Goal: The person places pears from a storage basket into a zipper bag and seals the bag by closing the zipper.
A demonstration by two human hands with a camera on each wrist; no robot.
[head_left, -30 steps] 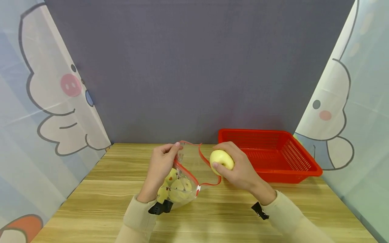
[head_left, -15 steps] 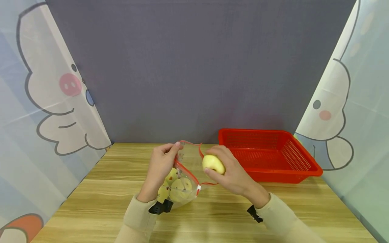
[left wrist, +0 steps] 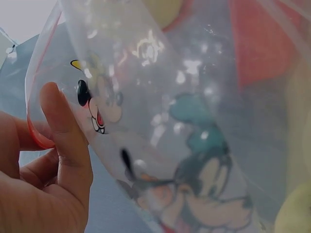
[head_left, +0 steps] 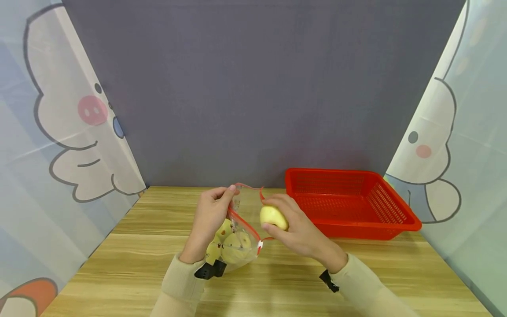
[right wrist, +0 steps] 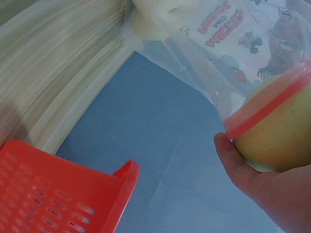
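My left hand (head_left: 211,215) pinches the red-edged rim of a clear zip bag (head_left: 247,255) between thumb and fingers, and the bag's mouth gapes to the right. Several yellow-green apples (head_left: 236,247) lie inside it on the table. My right hand (head_left: 295,226) grips another yellow-green apple (head_left: 273,216) right at the mouth. In the right wrist view the bag's red strip (right wrist: 269,109) crosses in front of part of this apple (right wrist: 277,138). Cartoon figures (left wrist: 204,179) are printed on the bag in the left wrist view.
A red plastic basket (head_left: 356,229) with slotted walls stands at the back right of the wooden table (head_left: 130,268), just beyond my right hand. Behind the table hangs a dark grey cloth (head_left: 253,92). Printed curtains (head_left: 23,176) flank both sides.
My right hand has moved left with the apple, from beside the bag's right edge to its mouth. My left hand has stayed in place on the rim.
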